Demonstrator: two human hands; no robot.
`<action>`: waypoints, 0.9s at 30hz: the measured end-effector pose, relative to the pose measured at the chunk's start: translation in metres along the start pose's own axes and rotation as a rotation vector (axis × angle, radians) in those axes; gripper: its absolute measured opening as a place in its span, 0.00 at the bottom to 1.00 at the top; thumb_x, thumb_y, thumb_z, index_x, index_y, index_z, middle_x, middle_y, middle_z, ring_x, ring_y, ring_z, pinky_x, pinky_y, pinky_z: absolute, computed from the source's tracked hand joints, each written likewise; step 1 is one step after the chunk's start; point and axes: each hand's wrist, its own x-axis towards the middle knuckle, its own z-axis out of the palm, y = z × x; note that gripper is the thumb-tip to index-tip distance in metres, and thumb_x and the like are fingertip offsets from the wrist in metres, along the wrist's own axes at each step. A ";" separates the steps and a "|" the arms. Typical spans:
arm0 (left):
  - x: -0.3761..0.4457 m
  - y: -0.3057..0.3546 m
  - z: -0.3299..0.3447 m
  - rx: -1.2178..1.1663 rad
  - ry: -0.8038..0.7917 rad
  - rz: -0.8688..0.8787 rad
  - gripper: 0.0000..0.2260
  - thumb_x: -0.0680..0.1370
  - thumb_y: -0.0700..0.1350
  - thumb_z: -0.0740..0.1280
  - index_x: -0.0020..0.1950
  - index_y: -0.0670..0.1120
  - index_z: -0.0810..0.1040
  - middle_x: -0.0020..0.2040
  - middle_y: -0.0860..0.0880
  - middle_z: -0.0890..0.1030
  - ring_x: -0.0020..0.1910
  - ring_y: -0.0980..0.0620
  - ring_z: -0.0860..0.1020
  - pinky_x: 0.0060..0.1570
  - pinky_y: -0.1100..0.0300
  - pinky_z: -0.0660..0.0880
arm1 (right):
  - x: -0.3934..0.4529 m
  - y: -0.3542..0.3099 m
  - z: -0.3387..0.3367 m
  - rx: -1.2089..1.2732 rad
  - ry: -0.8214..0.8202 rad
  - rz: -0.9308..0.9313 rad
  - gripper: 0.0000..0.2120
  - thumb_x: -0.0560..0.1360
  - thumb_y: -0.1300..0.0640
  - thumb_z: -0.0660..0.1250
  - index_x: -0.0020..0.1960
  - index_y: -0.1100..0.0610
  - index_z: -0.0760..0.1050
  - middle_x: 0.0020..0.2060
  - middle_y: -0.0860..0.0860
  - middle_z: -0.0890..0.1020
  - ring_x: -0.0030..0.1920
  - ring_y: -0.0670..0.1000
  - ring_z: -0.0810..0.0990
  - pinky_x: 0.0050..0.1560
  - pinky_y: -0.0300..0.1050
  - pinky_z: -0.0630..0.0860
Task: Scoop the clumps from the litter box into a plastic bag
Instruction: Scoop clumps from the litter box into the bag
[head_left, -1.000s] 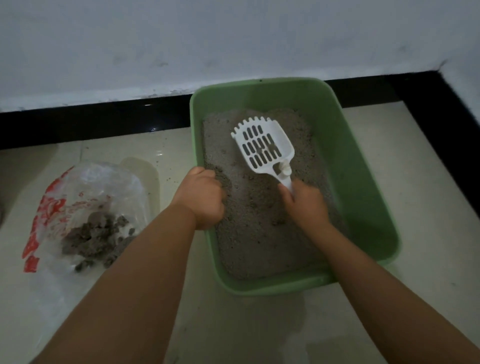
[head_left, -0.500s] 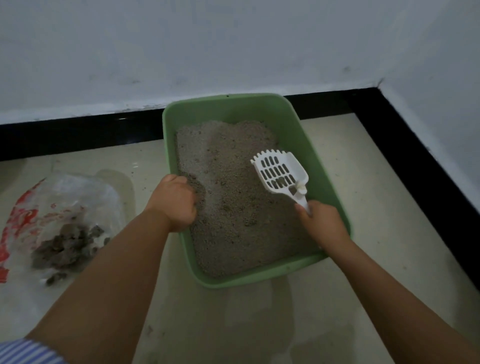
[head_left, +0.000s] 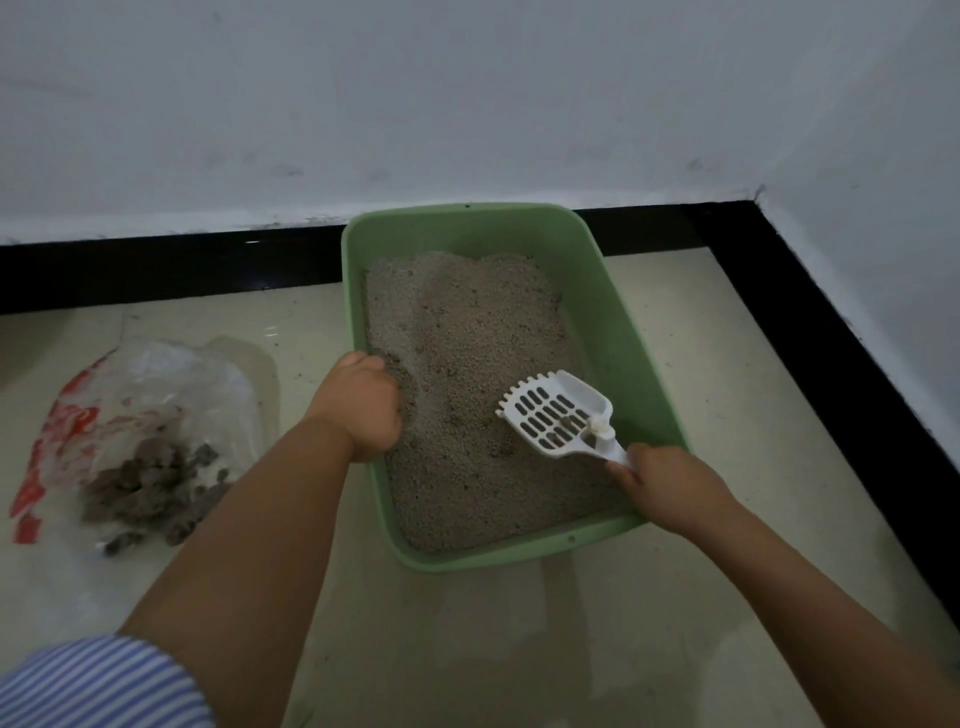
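A green litter box (head_left: 608, 291) full of grey litter (head_left: 467, 332) stands on the floor against the wall. My left hand (head_left: 363, 410) grips the box's left rim. My right hand (head_left: 670, 488) holds the handle of a white slotted scoop (head_left: 556, 415), which hovers low over the litter near the right wall with a small dark clump in it. A clear plastic bag (head_left: 156, 384) with red print lies on the floor to the left, holding several grey clumps (head_left: 156, 483).
A white wall with a black baseboard (head_left: 156, 265) runs behind the box and turns a corner along the right side (head_left: 841, 364). Pale glossy tiles (head_left: 519, 649) cover the floor in front. A striped sleeve (head_left: 98, 686) shows at the lower left.
The scoop has moved from the far middle of the litter toward the near right side of the box. My left hand has stayed on the rim. The camera view shifted.
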 end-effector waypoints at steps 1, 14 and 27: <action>0.000 0.000 0.000 -0.003 -0.003 -0.001 0.32 0.66 0.49 0.42 0.59 0.46 0.78 0.57 0.51 0.79 0.61 0.52 0.69 0.64 0.61 0.57 | 0.000 0.000 -0.001 -0.016 -0.014 -0.017 0.17 0.81 0.47 0.49 0.38 0.55 0.61 0.50 0.58 0.79 0.52 0.57 0.78 0.41 0.42 0.64; 0.001 -0.001 0.002 0.011 0.009 0.009 0.29 0.70 0.49 0.42 0.58 0.47 0.79 0.56 0.51 0.79 0.60 0.51 0.69 0.63 0.61 0.58 | -0.013 0.020 -0.014 -0.295 -0.116 -0.069 0.15 0.80 0.44 0.48 0.45 0.55 0.61 0.52 0.56 0.80 0.53 0.55 0.79 0.47 0.45 0.73; 0.001 -0.001 0.003 -0.012 0.025 0.012 0.31 0.66 0.49 0.42 0.57 0.47 0.79 0.54 0.50 0.80 0.59 0.52 0.69 0.62 0.61 0.56 | 0.006 -0.019 -0.014 -0.205 -0.154 -0.118 0.19 0.81 0.47 0.50 0.56 0.60 0.71 0.55 0.58 0.79 0.55 0.57 0.78 0.50 0.46 0.73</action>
